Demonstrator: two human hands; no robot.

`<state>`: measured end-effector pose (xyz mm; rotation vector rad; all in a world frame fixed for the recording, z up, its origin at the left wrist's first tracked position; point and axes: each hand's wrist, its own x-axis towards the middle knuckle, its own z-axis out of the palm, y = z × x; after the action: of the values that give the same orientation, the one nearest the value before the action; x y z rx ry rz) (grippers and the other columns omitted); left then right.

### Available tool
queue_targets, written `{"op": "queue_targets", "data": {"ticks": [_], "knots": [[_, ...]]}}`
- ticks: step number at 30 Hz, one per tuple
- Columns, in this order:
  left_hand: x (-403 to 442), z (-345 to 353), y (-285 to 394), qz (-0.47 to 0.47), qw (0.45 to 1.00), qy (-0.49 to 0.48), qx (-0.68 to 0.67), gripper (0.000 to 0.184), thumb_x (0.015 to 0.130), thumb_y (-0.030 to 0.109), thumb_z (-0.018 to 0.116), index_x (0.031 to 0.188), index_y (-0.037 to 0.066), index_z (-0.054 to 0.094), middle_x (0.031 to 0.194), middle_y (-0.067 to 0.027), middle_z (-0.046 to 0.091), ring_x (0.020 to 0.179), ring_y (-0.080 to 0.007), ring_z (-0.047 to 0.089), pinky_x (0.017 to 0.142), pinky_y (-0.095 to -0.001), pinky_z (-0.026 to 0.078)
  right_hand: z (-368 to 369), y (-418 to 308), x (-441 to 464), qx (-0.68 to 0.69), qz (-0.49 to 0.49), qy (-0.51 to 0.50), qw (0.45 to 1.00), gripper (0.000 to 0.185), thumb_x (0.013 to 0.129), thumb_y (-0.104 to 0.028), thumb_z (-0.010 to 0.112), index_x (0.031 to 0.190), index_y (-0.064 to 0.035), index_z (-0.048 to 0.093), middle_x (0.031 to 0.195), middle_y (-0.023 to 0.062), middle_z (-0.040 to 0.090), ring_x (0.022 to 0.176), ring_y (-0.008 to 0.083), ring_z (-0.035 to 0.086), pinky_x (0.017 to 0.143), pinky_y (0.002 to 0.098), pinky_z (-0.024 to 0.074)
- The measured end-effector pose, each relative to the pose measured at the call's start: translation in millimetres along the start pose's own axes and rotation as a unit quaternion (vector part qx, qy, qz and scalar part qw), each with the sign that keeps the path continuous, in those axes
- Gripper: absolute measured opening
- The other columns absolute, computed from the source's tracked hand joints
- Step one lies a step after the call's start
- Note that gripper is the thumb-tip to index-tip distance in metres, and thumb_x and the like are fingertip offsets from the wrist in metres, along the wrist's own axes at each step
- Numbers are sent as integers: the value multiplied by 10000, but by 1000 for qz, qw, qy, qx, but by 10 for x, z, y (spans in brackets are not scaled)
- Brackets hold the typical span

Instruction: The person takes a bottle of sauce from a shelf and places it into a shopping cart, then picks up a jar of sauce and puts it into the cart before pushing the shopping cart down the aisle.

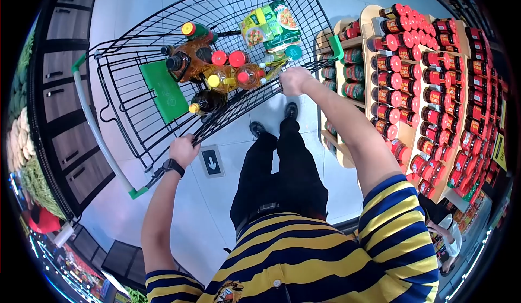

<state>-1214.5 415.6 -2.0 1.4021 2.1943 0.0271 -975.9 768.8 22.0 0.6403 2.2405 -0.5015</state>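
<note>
The striped shirt of the wearer is nearest the camera. Both forearms extend forward to the shopping cart, which stands directly ahead of the wearer and extends to the left. The left hand, with a dark watch at the wrist, has its fingers curled around the near side rim, toward the handle bar. The right hand has its fingers clenched on the same rim, toward the opposite end.

The basket contains a cluster of bottles. These include a large amber bottle with a black cap and a dark bottle with a yellow cap. Green packs lie at the end farther from the handle bar.

Below the cart, a floor marker shows a white arrow. At right, a wooden display rack carries rows of red-lidded jars. At left stand dark drawers. Another person is visible beyond the rack.
</note>
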Motion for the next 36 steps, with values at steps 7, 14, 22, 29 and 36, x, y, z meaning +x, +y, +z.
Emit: {"op": "queue_targets", "data": {"ticks": [7, 14, 22, 29, 36], "knots": [[47, -133, 182, -19, 1000, -8, 10, 302, 860, 330, 637, 788, 37, 647, 703, -173, 666, 694, -378, 654, 654, -471, 530, -11, 129, 99, -12, -13, 19, 1000, 322, 741, -209, 571, 971, -43, 723, 1042, 176, 701, 1001, 321, 675, 846, 412, 549], [58, -168, 277, -39, 999, -8, 17, 323, 854, 361, 630, 785, 46, 649, 720, -169, 675, 706, -370, 663, 663, -470, 537, 89, 274, 178, 0, -36, 75, 997, 380, 828, -413, 587, 835, -65, 741, 944, 196, 703, 942, 360, 668, 847, 447, 529], [86, -298, 422, -56, 997, -49, 27, 324, 834, 385, 644, 789, 64, 652, 729, -155, 688, 724, -347, 680, 688, -461, 550, -29, 337, 102, 4, -37, 61, 997, 433, 857, -479, 577, 836, -81, 747, 902, 200, 703, 910, 375, 672, 820, 465, 535], [258, -236, 381, -50, 997, -41, 35, 424, 866, 467, 609, 773, 54, 635, 695, -150, 674, 679, -350, 673, 628, -462, 549, -233, 405, 143, 13, -25, -9, 1000, 354, 801, -298, 559, 950, -24, 726, 1036, 208, 693, 1009, 349, 663, 880, 435, 528], [264, -213, 455, -66, 995, -58, 42, 419, 866, 466, 607, 782, 56, 631, 719, -150, 681, 705, -348, 676, 647, -465, 546, -95, 488, 187, 15, -41, 22, 999, 375, 824, -376, 585, 912, -44, 736, 1010, 190, 701, 984, 347, 667, 875, 429, 523]]}}
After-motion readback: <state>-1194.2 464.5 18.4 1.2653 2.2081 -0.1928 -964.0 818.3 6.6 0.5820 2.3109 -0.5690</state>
